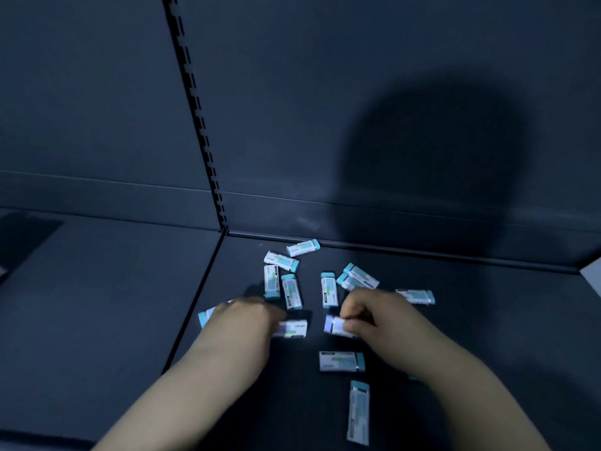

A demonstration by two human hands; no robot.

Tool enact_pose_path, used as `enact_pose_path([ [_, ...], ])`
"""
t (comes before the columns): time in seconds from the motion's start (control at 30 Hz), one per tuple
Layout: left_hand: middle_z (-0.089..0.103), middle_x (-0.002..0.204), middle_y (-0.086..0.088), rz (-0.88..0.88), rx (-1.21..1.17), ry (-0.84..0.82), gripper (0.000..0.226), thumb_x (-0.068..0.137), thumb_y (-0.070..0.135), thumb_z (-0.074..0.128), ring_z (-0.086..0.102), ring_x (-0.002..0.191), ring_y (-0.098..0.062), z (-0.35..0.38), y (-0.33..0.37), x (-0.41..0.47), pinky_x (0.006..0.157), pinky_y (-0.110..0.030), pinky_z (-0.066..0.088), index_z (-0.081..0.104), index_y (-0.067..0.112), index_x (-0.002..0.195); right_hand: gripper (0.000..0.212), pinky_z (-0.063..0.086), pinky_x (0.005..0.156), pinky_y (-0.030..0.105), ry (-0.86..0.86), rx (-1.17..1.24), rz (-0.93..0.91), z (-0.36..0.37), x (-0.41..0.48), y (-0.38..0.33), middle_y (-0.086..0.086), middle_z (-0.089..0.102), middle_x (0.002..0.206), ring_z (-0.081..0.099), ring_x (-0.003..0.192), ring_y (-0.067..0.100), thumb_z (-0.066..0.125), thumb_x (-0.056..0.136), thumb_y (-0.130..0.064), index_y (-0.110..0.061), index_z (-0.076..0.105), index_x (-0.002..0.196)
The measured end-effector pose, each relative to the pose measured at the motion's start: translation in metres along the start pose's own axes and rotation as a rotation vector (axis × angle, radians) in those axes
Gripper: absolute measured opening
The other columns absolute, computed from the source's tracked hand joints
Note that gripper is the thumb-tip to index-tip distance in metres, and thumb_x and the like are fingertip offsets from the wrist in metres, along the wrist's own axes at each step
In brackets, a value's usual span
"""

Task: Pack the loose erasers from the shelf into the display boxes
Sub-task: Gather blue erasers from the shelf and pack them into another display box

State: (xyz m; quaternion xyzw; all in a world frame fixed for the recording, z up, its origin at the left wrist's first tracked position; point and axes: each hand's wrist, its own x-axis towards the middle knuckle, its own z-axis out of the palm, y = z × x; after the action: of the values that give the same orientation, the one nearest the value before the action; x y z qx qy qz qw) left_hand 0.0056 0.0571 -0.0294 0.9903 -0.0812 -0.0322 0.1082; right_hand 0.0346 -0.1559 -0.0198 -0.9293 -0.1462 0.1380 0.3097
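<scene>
On the dark shelf [97, 288], the right hand [367, 315] pinches one eraser [336, 325], lying crosswise just left of its curled fingers. The left hand [247, 317] touches a second eraser [294, 328] just to its right; its grip is too blurred to tell.

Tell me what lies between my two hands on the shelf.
Head view: one eraser at the left hand, another eraser pinched by the right hand, bare shelf between them.
</scene>
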Motion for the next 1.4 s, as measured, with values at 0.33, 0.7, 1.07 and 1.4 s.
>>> enact_pose_path([
  [0.33, 0.062, 0.085, 0.008, 0.029, 0.144, 0.146, 0.032, 0.059, 0.027, 0.083, 0.062, 0.082, -0.017, 0.009, 0.008, -0.010, 0.063, -0.029, 0.046, 0.068, 0.028, 0.088, 0.021, 0.043, 0.093, 0.029, 0.078, -0.263, -0.002, 0.015, -0.005, 0.003, -0.009, 0.060, 0.113, 0.051, 0.110, 0.011, 0.058, 0.088, -0.032, -0.026, 0.065, 0.106],
  [0.7, 0.051, 0.121, 0.006, 0.125, 0.045, 0.071, 0.032, 0.093, 0.036, 0.048, 0.043, 0.116, -0.016, 0.022, 0.005, -0.002, 0.095, -0.025, 0.034, 0.055, 0.026, 0.122, 0.024, 0.041, 0.090, 0.025, 0.057, -0.214, -0.010, 0.023, -0.007, 0.004, -0.011, 0.053, 0.108, 0.047, 0.110, 0.009, 0.064, 0.083, -0.032, -0.026, 0.063, 0.106],
  [1.07, 0.063, 0.073, 0.009, 0.219, 0.113, 0.265, 0.036, 0.044, 0.035, 0.090, 0.063, 0.063, -0.015, 0.013, 0.014, -0.032, 0.057, -0.022, 0.050, 0.073, 0.027, 0.074, 0.032, 0.034, 0.090, 0.021, 0.114, -0.274, -0.244, 0.018, -0.031, -0.002, -0.010, 0.052, 0.112, 0.043, 0.109, 0.011, 0.055, 0.088, -0.037, -0.026, 0.058, 0.118],
  [1.4, 0.062, 0.073, 0.008, 0.217, 0.140, 0.363, 0.033, 0.049, 0.036, 0.087, 0.061, 0.064, -0.017, 0.008, -0.022, -0.070, 0.064, -0.024, 0.032, 0.073, 0.025, 0.077, 0.025, 0.048, 0.077, 0.033, 0.173, -0.338, -0.296, 0.061, -0.034, -0.039, -0.005, 0.062, 0.093, 0.057, 0.089, 0.020, 0.067, 0.076, -0.031, -0.021, 0.068, 0.099],
])
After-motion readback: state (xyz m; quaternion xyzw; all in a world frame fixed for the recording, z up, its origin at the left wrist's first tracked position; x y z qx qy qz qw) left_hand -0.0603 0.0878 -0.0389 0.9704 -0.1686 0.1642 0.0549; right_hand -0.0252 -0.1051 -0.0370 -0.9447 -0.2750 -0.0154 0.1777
